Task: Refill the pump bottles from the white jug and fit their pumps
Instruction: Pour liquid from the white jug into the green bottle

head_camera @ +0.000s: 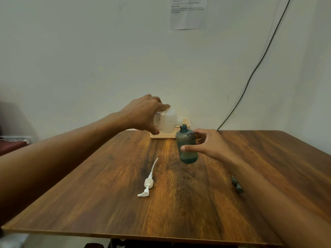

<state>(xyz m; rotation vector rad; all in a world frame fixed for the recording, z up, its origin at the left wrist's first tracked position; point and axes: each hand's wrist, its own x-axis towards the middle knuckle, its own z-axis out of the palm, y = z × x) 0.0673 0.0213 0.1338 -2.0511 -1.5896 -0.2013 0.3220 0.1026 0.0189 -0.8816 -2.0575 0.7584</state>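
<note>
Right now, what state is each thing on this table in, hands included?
green bottle: open at the top, nearly upright, almost empty.
right hand: holds the green bottle.
white jug: tipped sideways, spout at the green bottle's mouth.
left hand: grips the white jug.
white pump: lying loose on the table.
dark pump: lying loose, partly out of sight.
basket: behind the white jug, contents hidden.

Table point(179, 203): wood-grain top, warm brown, smooth with a soft sheen; white jug point(167, 120): milky translucent plastic, matt, printed label on its side; teal bottle point(187, 140): tinted see-through plastic, smooth, faintly glossy; white pump point(148, 183): opaque plastic, glossy (its tube looks thinner, half-translucent); basket point(161, 135): cream plastic, slotted wall; paper sheet point(188, 15): thin, matt, on matt painted wall point(89, 51).
</note>
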